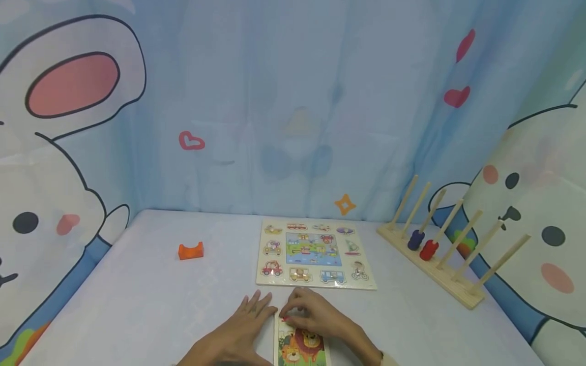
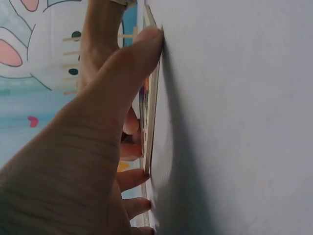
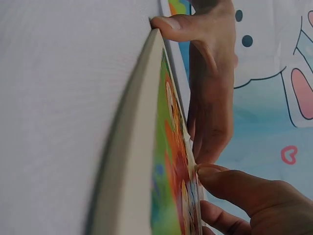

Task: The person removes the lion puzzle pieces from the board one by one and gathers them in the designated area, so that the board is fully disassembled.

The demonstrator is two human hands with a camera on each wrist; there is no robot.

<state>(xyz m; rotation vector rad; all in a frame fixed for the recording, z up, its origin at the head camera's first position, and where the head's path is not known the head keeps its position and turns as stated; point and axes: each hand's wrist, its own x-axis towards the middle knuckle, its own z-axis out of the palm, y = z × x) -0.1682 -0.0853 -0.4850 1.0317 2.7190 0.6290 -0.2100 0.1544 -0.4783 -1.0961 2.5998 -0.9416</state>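
Observation:
A small wooden jigsaw puzzle [image 1: 302, 348] with a lion picture lies at the near edge of the head view. My left hand [image 1: 242, 325] rests along its left side, fingers spread and mostly straight. In the left wrist view, the left thumb [image 2: 149, 41] touches the puzzle's near end. Over the far end of the board, my right hand [image 1: 316, 312] has bent fingers, with thumb and fingertips pinching a puzzle piece [image 1: 285, 318], mostly hidden by the hand. The right wrist view shows the right thumb [image 3: 215, 176] at the board's picture side.
Beyond the hands lies a larger wooden puzzle board [image 1: 316, 282] with vehicle pictures. To its right stands a wooden peg rack [image 1: 439, 272] with blue beads [image 1: 415, 240] and red beads [image 1: 429, 250]. An orange block [image 1: 191, 251] sits at the left. A printed curtain [image 1: 297, 101] surrounds the table.

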